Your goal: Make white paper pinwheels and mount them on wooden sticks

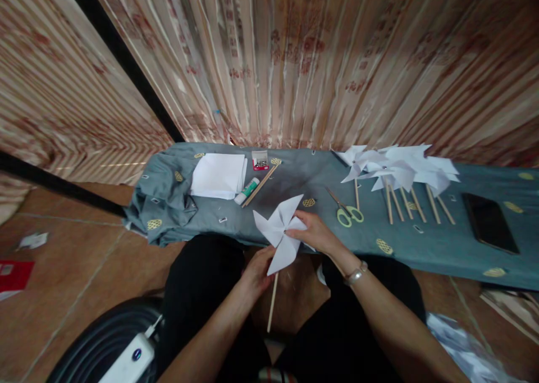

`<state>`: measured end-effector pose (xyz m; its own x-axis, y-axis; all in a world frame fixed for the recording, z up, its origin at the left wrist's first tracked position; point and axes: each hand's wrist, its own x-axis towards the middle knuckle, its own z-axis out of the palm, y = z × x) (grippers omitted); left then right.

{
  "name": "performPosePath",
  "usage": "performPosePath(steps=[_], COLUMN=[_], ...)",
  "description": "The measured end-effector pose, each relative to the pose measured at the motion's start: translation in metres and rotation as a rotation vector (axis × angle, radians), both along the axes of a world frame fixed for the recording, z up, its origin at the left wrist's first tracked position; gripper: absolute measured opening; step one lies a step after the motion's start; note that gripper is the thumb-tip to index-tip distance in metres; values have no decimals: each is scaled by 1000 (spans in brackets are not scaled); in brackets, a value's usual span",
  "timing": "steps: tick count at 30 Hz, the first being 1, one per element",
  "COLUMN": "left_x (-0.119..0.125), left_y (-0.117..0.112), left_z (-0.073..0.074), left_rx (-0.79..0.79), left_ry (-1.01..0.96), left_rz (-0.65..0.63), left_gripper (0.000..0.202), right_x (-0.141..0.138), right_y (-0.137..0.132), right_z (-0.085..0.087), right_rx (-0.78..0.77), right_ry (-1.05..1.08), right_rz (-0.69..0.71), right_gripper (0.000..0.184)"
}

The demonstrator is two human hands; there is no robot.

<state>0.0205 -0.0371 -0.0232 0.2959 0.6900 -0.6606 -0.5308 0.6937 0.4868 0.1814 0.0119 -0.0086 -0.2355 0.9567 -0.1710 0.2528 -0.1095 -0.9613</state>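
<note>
Fasteners of shiny metal (261, 164) sit in an open red-and-white cardboard box (260, 155) on grey-blue patterned cloth (295, 175), before striped beige curtains (290, 80). At the cloth's near edge, I see left hand (259, 269) and right hand (315, 232) jointly holding one white paper pinwheel (275, 232).

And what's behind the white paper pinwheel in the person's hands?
A thin wooden stick emerges below the white paper pinwheel; grey patterned cloth shows beyond. The stick's upper end and anything else directly behind are covered.
</note>
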Motion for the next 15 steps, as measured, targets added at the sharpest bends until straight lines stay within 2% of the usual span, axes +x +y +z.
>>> performPosePath(steps=[6,15], left_x=[5,8], left_y=[1,2], left_z=[-12,-19], left_rx=[-53,-140], left_ry=[-17,-36], left_rz=[55,139], left_gripper=[3,9], right_x=[-5,-6], right_y=[6,20], right_z=[5,9], right_rx=[96,75], right_ry=[-324,-426], right_rz=[66,146], right_gripper=[37,29])
